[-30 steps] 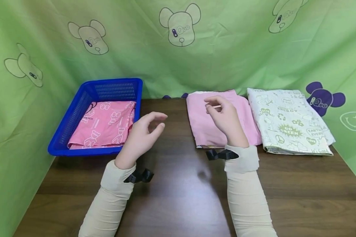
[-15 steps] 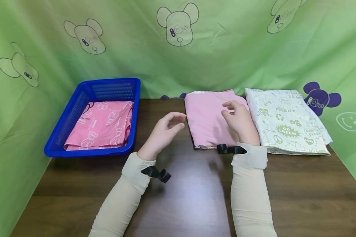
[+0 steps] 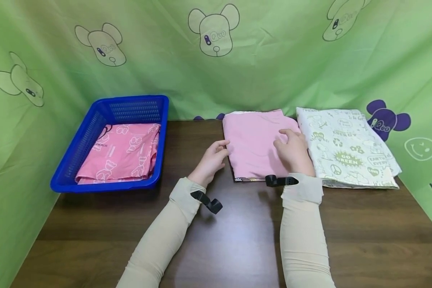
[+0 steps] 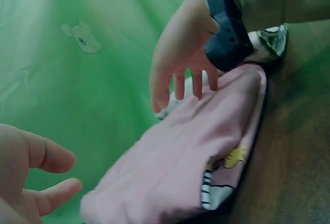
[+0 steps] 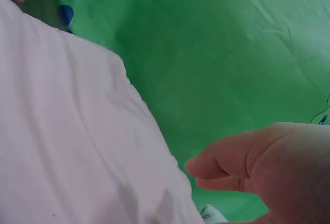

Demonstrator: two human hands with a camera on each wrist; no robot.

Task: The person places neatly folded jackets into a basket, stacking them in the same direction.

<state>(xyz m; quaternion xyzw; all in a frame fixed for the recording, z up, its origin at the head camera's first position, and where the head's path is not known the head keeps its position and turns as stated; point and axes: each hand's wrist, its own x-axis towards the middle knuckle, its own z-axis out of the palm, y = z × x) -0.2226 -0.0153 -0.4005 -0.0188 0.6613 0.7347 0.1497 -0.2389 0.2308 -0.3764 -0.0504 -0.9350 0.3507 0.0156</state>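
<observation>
Green curtain point(image 3: 158, 80), hands point(image 3: 209, 162) point(image 3: 293, 152) — fingers relaxed — flanking folded pink cloth point(image 3: 250, 148), blue basket point(image 3: 104, 187) in head view only

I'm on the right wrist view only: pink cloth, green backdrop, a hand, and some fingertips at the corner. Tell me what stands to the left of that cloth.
Observer: A blue basket, seen in the head view.

Operator: Report what's inside it.

Observer: A folded cloth with white outline figures.

Operator: Now describe the near edge of the pink cloth.

Observer: A yellow cartoon figure is printed there, clearest in the left wrist view.
</observation>
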